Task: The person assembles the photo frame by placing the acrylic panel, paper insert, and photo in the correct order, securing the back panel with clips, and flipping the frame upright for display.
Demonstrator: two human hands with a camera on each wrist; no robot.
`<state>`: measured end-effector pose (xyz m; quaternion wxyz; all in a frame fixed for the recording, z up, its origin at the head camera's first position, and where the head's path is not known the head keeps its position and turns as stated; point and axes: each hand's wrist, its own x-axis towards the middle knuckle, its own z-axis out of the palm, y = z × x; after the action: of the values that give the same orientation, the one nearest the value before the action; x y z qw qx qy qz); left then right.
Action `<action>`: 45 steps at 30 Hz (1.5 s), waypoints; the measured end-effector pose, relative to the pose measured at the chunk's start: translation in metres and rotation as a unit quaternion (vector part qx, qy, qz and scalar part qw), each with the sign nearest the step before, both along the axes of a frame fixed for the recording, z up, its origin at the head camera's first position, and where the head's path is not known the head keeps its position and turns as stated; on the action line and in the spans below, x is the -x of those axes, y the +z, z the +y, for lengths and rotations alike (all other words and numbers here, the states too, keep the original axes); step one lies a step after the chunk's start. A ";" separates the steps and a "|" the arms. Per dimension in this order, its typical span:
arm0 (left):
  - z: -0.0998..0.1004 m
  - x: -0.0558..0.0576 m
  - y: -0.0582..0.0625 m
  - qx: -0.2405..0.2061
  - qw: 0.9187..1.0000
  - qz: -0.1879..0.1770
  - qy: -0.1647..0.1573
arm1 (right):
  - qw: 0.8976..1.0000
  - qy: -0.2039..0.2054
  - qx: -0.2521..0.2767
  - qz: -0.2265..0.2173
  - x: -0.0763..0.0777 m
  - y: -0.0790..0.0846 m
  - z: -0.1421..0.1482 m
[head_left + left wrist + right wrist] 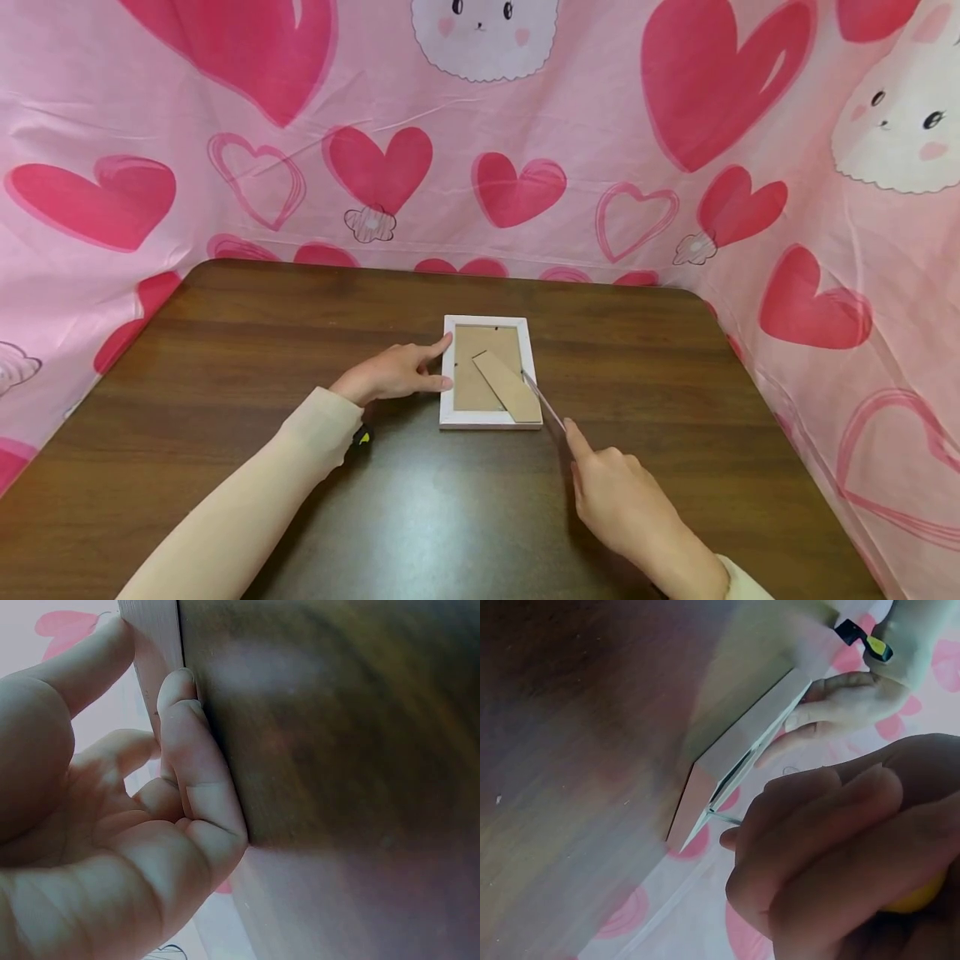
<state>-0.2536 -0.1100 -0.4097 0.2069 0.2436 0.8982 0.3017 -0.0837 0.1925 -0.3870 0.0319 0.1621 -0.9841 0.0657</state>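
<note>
A white picture frame (534, 361) lies back side up on the table, its brown backing board (472, 392) showing. A brown stand flap (510, 385) slants across the board to the lower right. My left hand (397, 372) rests against the frame's left side, thumb and index finger stretched onto the border. In my right hand (618, 492) is a screwdriver with a thin metal shaft (551, 411), the index finger pointing along it. Its tip meets the inner right edge of the frame, near a small dark tab. Part of the yellow handle (919, 896) shows between the fingers in the right wrist view.
The dark wooden table (300, 333) reaches back to a pink cloth (450, 125) printed with hearts and bunny faces, which also hangs along both sides. A black and yellow-green item (362, 435) sits at the left wrist.
</note>
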 end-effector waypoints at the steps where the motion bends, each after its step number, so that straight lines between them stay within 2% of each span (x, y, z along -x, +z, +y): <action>1: 0.000 0.000 0.000 -0.001 1.000 0.001 -0.001 | 1.000 -0.001 -0.006 0.000 0.000 0.000 0.000; 7: 0.002 0.000 0.000 -0.001 1.000 0.002 -0.002 | 0.999 -0.006 -0.053 0.013 -0.002 -0.004 -0.005; 10: 0.002 -0.001 0.001 -0.003 1.000 0.002 -0.002 | 0.997 -0.001 -0.070 0.034 -0.003 -0.006 -0.007; 16: 0.003 -0.001 0.002 -0.003 1.000 0.004 -0.003 | 0.992 0.015 -0.093 0.085 -0.006 -0.009 -0.010; 28: 0.003 0.000 0.003 0.010 1.000 0.005 0.005 | 0.983 0.025 -0.134 0.120 -0.007 -0.012 -0.011; 41: 0.003 0.001 0.005 0.022 1.000 -0.005 0.001 | 0.963 0.053 -0.181 0.191 -0.003 -0.013 -0.006; 45: 0.003 0.002 0.004 0.019 1.000 -0.003 -0.003 | 0.962 0.056 -0.193 0.186 -0.002 -0.011 -0.007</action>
<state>-0.2560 -0.1072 -0.4060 0.2152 0.2415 0.9023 0.2850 -0.0815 0.1854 -0.3979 0.1791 0.2296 -0.9439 -0.1555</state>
